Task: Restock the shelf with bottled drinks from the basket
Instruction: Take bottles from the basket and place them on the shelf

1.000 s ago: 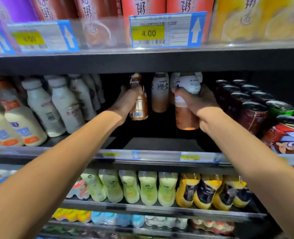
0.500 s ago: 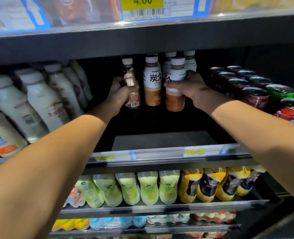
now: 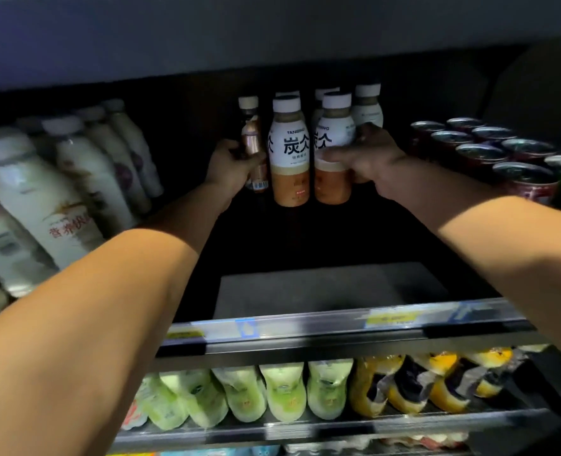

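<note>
Two hands deep in middle shelf point(image 3: 331, 287), both far back. Left hand point(image 3: 231, 166) – grip wrapped round slim copper bottle point(image 3: 254, 149), upright, at left of row. Right hand point(image 3: 368, 158) – grip closed on labelled coffee bottle point(image 3: 333, 153), upright, just right of standing twin bottle point(image 3: 289, 153). More bottles behind. Long axes vertical; each bottle already in its own hand. Likely next: set down, let go. Basket not in view. Cans point(image 3: 483, 153) near right wrist – knock risk.
</note>
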Demonstrator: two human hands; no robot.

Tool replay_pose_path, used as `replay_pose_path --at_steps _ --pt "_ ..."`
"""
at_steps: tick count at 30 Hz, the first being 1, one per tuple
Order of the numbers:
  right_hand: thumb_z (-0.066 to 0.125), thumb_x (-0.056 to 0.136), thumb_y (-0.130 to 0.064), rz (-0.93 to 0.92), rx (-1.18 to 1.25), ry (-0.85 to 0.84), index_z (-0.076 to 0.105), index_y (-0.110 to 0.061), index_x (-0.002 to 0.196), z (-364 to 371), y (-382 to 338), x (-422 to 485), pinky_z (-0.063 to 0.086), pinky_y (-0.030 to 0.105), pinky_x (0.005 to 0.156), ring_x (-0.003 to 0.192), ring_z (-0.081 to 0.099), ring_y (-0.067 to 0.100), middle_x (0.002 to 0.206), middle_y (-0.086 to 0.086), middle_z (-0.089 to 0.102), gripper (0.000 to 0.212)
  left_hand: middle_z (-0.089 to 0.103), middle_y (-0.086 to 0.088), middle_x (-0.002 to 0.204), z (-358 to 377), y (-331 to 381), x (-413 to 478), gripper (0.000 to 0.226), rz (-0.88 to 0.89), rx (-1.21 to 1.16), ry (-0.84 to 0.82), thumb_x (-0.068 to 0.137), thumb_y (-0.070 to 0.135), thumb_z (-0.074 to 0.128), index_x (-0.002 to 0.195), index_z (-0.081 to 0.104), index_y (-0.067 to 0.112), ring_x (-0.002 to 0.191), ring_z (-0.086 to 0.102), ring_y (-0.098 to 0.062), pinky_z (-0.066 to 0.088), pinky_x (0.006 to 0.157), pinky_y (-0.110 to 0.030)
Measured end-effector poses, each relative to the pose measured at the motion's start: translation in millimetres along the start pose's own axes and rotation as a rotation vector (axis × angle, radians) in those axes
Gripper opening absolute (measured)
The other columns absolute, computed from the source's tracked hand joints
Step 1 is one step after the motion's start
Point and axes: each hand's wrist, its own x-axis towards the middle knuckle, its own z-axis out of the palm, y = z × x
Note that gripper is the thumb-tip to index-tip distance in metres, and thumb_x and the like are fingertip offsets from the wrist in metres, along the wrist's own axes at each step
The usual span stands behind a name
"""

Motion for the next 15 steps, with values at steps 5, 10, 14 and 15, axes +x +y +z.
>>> replay_pose_path --at_steps 5,10,14,15 --pt "0.090 0.069 -0.035 -0.012 0.011 -0.021 0.062 -0.022 0.122 -2 1 -1 0.055 0.039 0.095 0.105 0.067 0.015 0.117 -0.005 0.070 0.062 0.063 -0.009 0.126 7 -2 8 0.057 -0.011 -0.020 0.000 0.086 0.024 0.075 0.136 0.051 0.009 0.107 0.064 -0.021 0.056 0.090 -0.037" --pt "0.091 0.066 -0.040 -0.033 -0.002 -0.021 0.064 -0.024 0.122 -2 4 -1 0.056 0.041 0.095 0.104 0.067 0.014 0.116 -0.005 0.071 0.064 0.066 -0.008 0.125 4 -9 13 0.062 -0.018 -0.017 0.000 0.083 0.030 0.078 0.136 0.053 0.013 0.109 0.065 -0.023 0.054 0.096 -0.042" --pt "0.091 0.067 -0.039 -0.032 0.004 -0.031 0.064 -0.024 0.122 -2 3 -2 0.055 0.041 0.096 0.105 0.067 0.014 0.116 -0.005 0.071 0.063 0.067 -0.010 0.124 5 -10 13 0.061 -0.005 0.001 0.022 0.082 0.031 0.078 0.135 0.054 0.012 0.108 0.066 -0.024 0.055 0.095 -0.043" --pt "0.091 0.067 -0.039 -0.032 0.005 -0.031 0.064 -0.024 0.122 -2 3 -2 0.055 0.041 0.096 0.105 0.067 0.014 0.117 -0.005 0.071 0.063 0.066 -0.010 0.124 6 -9 13 0.060 -0.005 0.008 0.026 0.083 0.030 0.078 0.135 0.054 0.011 0.108 0.066 -0.024 0.055 0.095 -0.043"
